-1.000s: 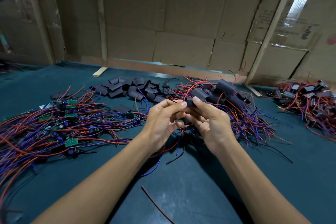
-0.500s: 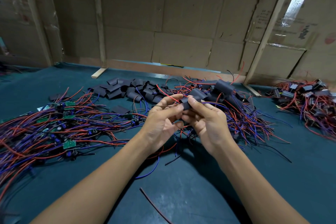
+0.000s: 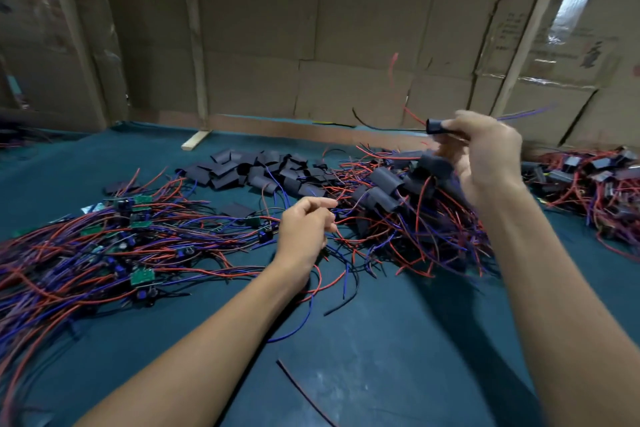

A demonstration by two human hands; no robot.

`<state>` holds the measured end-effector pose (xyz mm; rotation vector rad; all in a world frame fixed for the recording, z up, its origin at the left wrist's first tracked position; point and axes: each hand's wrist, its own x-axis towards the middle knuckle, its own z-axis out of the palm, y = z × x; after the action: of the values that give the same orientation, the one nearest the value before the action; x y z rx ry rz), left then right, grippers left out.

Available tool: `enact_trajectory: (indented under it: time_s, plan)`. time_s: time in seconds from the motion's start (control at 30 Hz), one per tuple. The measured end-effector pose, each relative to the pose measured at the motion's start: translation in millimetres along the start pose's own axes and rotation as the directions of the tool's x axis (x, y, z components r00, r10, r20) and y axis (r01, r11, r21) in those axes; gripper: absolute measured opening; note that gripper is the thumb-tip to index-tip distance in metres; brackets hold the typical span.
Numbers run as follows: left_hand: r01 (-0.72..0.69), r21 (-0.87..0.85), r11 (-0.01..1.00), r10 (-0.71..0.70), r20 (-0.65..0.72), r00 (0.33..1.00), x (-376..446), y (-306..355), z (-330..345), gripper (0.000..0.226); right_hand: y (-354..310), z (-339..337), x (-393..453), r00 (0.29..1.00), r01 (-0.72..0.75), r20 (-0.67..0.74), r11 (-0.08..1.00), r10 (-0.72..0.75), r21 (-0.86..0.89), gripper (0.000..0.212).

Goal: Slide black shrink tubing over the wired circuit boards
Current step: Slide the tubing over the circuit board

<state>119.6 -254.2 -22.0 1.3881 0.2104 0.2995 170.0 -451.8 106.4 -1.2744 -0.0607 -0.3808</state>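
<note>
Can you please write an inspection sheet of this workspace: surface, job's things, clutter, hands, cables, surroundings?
Surface: dark teal table cover, with pale scuff marks near the front.
Job's things: sleeved board raised in the right hand; bare green circuit boards at left; flat black tubing pieces at the back; sleeved boards heaped in the centre pile and the right pile.
Clutter: one loose wire offcut near the front.
Hands: right hand has its grip on the sleeved board; left hand loosely curled, holds nothing.
Cables: red and blue wires tangled across the table.
Surroundings: cardboard wall with wooden battens.
</note>
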Motion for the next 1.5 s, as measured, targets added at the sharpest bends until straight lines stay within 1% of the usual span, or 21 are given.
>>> enact_trajectory:
  time_s: [0.07, 0.13, 0.27, 0.4, 0.47, 0.53, 0.63, 0.7, 0.77, 0.83, 0.87, 0.9, 0.93, 0.97, 1.0, 1.07, 1.13, 1.17, 1.27, 1.4, 1.5]
  plan:
    - [-0.008, 0.020, 1.000, 0.008, -0.007, 1.000, 1.9, -0.2, -0.5, 0.026, 8.6, -10.0, 23.2, 0.985, -0.160, -0.080, 0.983, 0.152, -0.094, 0.017]
    - [-0.010, 0.019, 1.000, 0.010, -0.018, 1.000, 2.9, -1.7, -1.1, 0.025, 20.9, -22.8, 38.3, 0.970, -0.239, -0.113, 0.939, 0.218, -0.246, 0.020]
    - [-0.022, 0.047, 0.999, 0.023, -0.015, 1.000, 4.9, -4.2, -0.2, 0.028, 36.5, -37.9, 57.8, 0.937, -0.336, -0.047, 0.854, 0.346, -0.397, 0.009]
    - [-0.021, 0.062, 0.998, 0.021, -0.004, 1.000, 5.4, -3.9, 0.1, 0.029, 40.1, -39.6, 62.2, 0.944, -0.329, -0.148, 0.823, 0.294, -0.464, 0.013]
    - [-0.028, 0.067, 0.997, 0.028, -0.010, 1.000, 6.1, -4.0, -0.6, 0.027, 39.1, -40.6, 60.1, 0.952, -0.303, -0.200, 0.797, 0.231, -0.523, 0.020]
    - [-0.028, 0.081, 0.996, 0.029, -0.015, 0.999, 5.0, -3.5, -0.6, 0.025, 38.9, -41.6, 53.0, 0.956, -0.265, -0.268, 0.762, 0.124, -0.591, 0.016]
    - [-0.022, 0.139, 0.990, 0.022, 0.000, 1.000, 3.0, -3.3, -0.7, 0.023, 50.7, -39.1, 23.3, 0.920, -0.042, -0.278, 0.637, -0.275, -0.769, 0.016]
    - [0.008, 0.166, 0.986, -0.020, 0.066, 0.998, 3.1, 1.2, -3.8, 0.021, 64.7, -31.3, -12.6, 0.839, 0.249, -0.110, 0.556, -0.533, -0.793, 0.009]
    - [0.062, 0.117, 0.991, -0.077, 0.132, 0.988, 5.4, 12.9, -12.3, 0.020, 76.4, -23.3, -45.3, 0.688, 0.525, 0.141, 0.354, -0.712, -0.774, 0.008]
    - [-0.002, 0.150, 0.989, -0.020, 0.147, 0.989, 10.2, 30.4, -29.1, 0.020, 83.4, -19.9, -64.2, 0.478, 0.732, 0.399, 0.104, -0.783, -0.673, 0.006]
    - [-0.071, 0.202, 0.977, 0.043, 0.142, 0.989, 13.7, 40.4, -39.3, 0.021, 83.8, -17.4, -69.6, 0.404, 0.792, 0.466, 0.045, -0.787, -0.609, 0.008]
    - [-0.143, 0.278, 0.950, 0.107, 0.141, 0.984, 17.2, 50.5, -49.5, 0.021, 83.0, -13.5, -74.1, 0.382, 0.823, 0.488, 0.049, -0.785, -0.566, 0.008]
    - [-0.221, 0.415, 0.883, 0.170, 0.156, 0.973, 20.5, 60.6, -60.2, 0.019, 82.3, -9.5, -77.6, 0.394, 0.838, 0.487, 0.088, -0.780, -0.539, 0.007]
    - [-0.288, 0.595, 0.750, 0.205, 0.205, 0.957, 24.2, 68.9, -70.6, 0.017, 82.9, -6.1, -80.1, 0.419, 0.841, 0.478, 0.132, -0.772, -0.524, 0.008]
    - [-0.327, 0.760, 0.561, 0.177, 0.275, 0.945, 27.3, 74.5, -79.7, 0.017, 84.8, -4.0, -82.2, 0.446, 0.837, 0.473, 0.167, -0.760, -0.521, 0.010]
    - [-0.337, 0.918, 0.210, -0.002, 0.345, 0.939, 30.8, 76.8, -89.9, 0.031, 89.3, -5.0, -86.0, 0.492, 0.821, 0.482, 0.201, -0.725, -0.535, 0.012]
    - [-0.329, 0.944, 0.001, -0.137, 0.326, 0.935, 32.1, 69.9, -90.4, 0.045, 91.0, -8.5, -86.8, 0.520, 0.814, 0.504, 0.221, -0.690, -0.537, 0.007]
    - [-0.329, 0.944, -0.035, -0.140, 0.322, 0.936, 31.1, 65.7, -88.0, 0.045, 91.5, -9.9, -86.7, 0.541, 0.807, 0.505, 0.247, -0.673, -0.536, 0.004]
    - [-0.354, 0.935, -0.015, -0.057, 0.352, 0.934, 32.9, 60.2, -78.6, 0.027, 94.5, -11.4, -87.5, 0.588, 0.784, 0.499, 0.295, -0.637, -0.546, 0.007]
    - [-0.353, 0.936, 0.021, 0.013, 0.352, 0.936, 34.4, 66.3, -71.5, 0.040, 98.8, -10.3, -86.8, 0.601, 0.784, 0.519, 0.321, -0.608, -0.531, 0.011]
    - [-0.411, 0.911, -0.027, 0.176, 0.409, 0.896, 29.1, 88.9, -67.6, 0.037, 99.0, -3.2, -88.1, 0.662, 0.746, 0.484, 0.436, -0.572, -0.504, 0.014]
